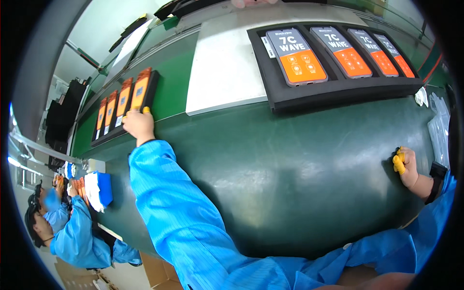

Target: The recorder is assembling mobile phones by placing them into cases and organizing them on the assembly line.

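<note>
At the far left, my left hand (139, 125) closes round the near end of an orange-faced phone (140, 89), the rightmost in a black foam tray (151, 92). Several similar phones stand in a row in that tray. My right hand (408, 166), at the right, has its fingers curled close to the dark green work surface (290, 169). Yellow finger cots cover some fingertips on both hands. Whatever the right fingers hold, if anything, is hidden. A larger black foam tray (333, 92) at the back right bears several grey-and-orange phones (297, 58).
The large tray rests partly on a white board (224, 63). Clear plastic bags (439, 128) lie at the right edge. At the left, a co-worker in blue (79, 237) handles orange items beside a blue-and-white box (101, 190). A cardboard box (159, 270) is below the table edge.
</note>
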A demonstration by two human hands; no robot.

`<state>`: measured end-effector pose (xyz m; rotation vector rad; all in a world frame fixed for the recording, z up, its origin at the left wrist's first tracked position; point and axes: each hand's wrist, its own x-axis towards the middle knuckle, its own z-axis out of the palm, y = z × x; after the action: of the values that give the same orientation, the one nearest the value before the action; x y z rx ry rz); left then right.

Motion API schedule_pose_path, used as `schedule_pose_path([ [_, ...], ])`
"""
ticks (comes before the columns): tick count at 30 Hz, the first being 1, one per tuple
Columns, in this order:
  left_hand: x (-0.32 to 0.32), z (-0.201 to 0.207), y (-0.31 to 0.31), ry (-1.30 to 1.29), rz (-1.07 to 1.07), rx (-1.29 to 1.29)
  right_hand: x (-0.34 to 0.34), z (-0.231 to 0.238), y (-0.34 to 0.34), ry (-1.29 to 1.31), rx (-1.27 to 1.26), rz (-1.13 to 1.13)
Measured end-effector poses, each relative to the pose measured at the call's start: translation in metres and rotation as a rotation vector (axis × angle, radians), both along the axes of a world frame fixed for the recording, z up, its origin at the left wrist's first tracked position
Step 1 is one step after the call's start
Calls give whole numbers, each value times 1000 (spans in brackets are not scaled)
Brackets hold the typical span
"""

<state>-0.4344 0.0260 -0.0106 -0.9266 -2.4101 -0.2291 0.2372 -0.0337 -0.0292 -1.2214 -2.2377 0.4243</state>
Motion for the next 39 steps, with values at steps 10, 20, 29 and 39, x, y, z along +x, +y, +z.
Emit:
schedule_pose_path([
  [10,46,1,-43,83,-422,494,-8,6,3,79,13,45],
  [20,158,-1,-125,-345,-656,607,-15,9,3,75,43,34],
  [29,229,-9,-215,-453,-672,350,-33,12,9,125,-60,67],
  [39,292,-1,-254,-471,-742,118,-24,22,-8,7,10,191],
])
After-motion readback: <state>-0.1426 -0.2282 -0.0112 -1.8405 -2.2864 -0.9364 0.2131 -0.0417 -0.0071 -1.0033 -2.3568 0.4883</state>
